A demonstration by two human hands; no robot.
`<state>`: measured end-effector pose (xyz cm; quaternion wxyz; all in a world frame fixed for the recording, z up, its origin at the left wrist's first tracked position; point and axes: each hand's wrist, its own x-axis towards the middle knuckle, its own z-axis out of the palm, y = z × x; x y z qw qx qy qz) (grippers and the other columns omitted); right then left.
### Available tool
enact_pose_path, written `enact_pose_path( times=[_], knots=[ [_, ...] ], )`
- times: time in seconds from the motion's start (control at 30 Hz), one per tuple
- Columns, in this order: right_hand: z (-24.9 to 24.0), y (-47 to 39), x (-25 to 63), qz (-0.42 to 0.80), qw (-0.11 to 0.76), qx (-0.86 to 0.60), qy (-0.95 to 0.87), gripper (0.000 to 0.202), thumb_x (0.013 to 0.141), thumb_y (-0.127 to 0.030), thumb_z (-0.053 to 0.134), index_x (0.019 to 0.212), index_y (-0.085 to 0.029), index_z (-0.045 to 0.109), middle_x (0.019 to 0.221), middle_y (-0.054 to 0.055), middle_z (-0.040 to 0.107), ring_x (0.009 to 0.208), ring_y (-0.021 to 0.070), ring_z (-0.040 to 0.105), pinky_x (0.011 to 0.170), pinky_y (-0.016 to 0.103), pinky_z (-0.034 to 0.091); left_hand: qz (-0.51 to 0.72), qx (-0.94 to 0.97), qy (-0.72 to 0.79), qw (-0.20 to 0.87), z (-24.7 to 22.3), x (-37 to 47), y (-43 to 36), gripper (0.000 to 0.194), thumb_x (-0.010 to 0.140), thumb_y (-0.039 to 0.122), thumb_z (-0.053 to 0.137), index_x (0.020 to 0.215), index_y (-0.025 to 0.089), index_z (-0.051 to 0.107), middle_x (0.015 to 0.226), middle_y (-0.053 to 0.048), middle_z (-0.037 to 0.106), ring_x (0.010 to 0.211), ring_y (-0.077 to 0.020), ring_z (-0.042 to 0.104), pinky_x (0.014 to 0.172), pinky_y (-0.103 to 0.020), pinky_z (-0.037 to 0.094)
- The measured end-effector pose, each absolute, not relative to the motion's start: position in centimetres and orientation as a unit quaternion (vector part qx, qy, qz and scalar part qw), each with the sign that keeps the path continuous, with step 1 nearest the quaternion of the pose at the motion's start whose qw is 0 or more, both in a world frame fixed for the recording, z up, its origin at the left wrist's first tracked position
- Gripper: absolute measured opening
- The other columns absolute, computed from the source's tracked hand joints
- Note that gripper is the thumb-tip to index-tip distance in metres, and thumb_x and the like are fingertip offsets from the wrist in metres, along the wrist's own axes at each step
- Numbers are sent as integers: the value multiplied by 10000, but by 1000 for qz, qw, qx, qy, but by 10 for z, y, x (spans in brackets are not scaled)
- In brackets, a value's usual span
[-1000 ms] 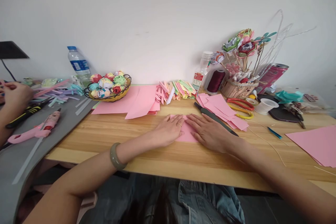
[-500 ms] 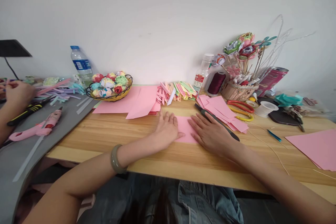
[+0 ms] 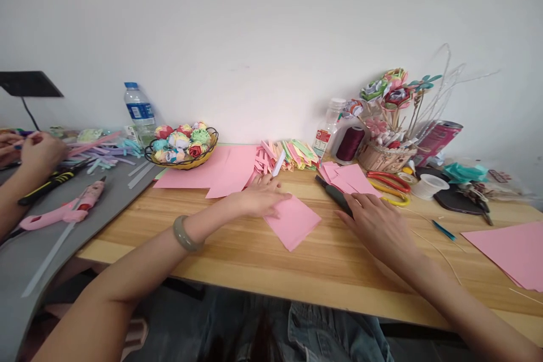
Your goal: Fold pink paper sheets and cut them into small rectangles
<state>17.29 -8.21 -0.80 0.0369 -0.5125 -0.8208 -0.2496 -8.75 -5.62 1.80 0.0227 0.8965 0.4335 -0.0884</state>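
A pink paper piece (image 3: 294, 223) lies on the wooden table with one corner pointing towards me. My left hand (image 3: 265, 197) rests palm down over its upper left edge, fingers spread and thumb on the paper. To the right, my right hand (image 3: 373, 218) curls over the lower handle of a dark knife (image 3: 335, 195); its narrow end points up and left. My palm hides the handle's lower end. Right behind the knife is a pile of smaller pink papers (image 3: 350, 177).
Large pink sheets (image 3: 190, 178) lie under a basket of paper flowers (image 3: 182, 164). Folded strips (image 3: 292, 153), a thread spool (image 3: 350, 144) and pliers (image 3: 388, 181) line the back. Another person's hands (image 3: 40, 150) work at the left, behind a glue gun (image 3: 70, 209).
The pink paper has turned so a corner faces me. My right hand has left it and moved right onto the knife handle. My left hand has shifted to the paper's upper left edge.
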Motion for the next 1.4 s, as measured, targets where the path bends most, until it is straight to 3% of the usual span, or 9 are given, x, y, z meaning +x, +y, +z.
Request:
enact_pose_path(
  times=[0.13, 0.2, 0.3, 0.4, 0.53, 0.7, 0.8, 0.93, 1.4],
  knots=[
    [-17, -68, 181, -224, 9, -548, -806, 373, 882, -387, 425, 1072, -95, 559, 934, 141, 612, 863, 262, 561, 658, 347, 419, -32, 906, 423, -9, 21, -82, -56, 383, 828, 117, 419, 1188, 206, 512, 1158, -109, 511, 1114, -276, 408, 920, -423, 328],
    [-22, -63, 181, -219, 8, -548, -807, 352, 886, -353, 418, 1084, -91, 546, 917, 140, 603, 848, 257, 562, 635, 335, 414, 14, 903, 428, -19, 12, -72, -60, 371, 841, 52, 314, 1098, 149, 564, 1067, -111, 572, 1056, -238, 468, 915, -379, 348],
    [-24, -61, 178, -211, 7, -545, -812, 284, 874, -292, 431, 1009, -81, 565, 882, 137, 590, 839, 253, 562, 649, 328, 411, 45, 894, 445, 3, -11, -59, -67, 340, 878, 125, 306, 1130, 76, 529, 1196, -153, 534, 1138, -234, 457, 959, -350, 337],
    [-20, -65, 179, -201, 9, -542, -816, 233, 865, -268, 435, 925, -92, 575, 846, 115, 572, 785, 229, 569, 664, 318, 412, 35, 895, 444, 36, -29, -55, -70, 476, 923, 280, 280, 1301, -2, 342, 1395, -213, 317, 1310, -258, 272, 1041, -356, 251],
    [-13, -77, 192, -172, 39, -545, -820, 299, 878, -308, 395, 1052, -104, 528, 907, 101, 547, 677, 191, 576, 583, 301, 426, -1, 930, 356, 88, -31, -60, -66, 511, 946, 338, 176, 1399, 99, 170, 1483, -138, 129, 1368, -229, 89, 1083, -405, 163],
    [-10, -106, 218, -9, 108, -488, -866, 385, 883, -333, 347, 1213, -182, 476, 971, 96, 563, 683, 166, 612, 579, 285, 479, -12, 934, 335, 121, -24, -63, -63, 495, 944, 326, 178, 1401, 134, 186, 1489, -126, 103, 1371, -212, 70, 1090, -411, 136],
    [-17, -130, 225, 36, 108, -462, -880, 442, 874, -287, 363, 1314, -276, 406, 921, 51, 574, 571, 109, 606, 516, 224, 475, 1, 924, 359, 132, -25, -60, -67, 512, 937, 362, 219, 1399, 145, 184, 1492, -102, 110, 1373, -194, 55, 1095, -421, 114],
    [-31, -155, 226, -13, 113, -425, -898, 467, 867, -246, 378, 1328, -318, 397, 858, 18, 556, 443, 62, 557, 400, 169, 416, 7, 914, 387, 119, -28, -57, -71, 519, 937, 402, 190, 1407, 183, 151, 1496, -56, 109, 1373, -169, 57, 1091, -462, 93],
    [-32, -162, 214, -43, 87, -419, -903, 466, 851, -192, 392, 1304, -299, 422, 872, 22, 554, 459, 88, 586, 429, 194, 433, -6, 919, 387, 81, -36, -57, -70, 569, 938, 440, 75, 1424, 149, 25, 1500, -51, 43, 1374, -148, -8, 1094, -465, 72]
  ],
)
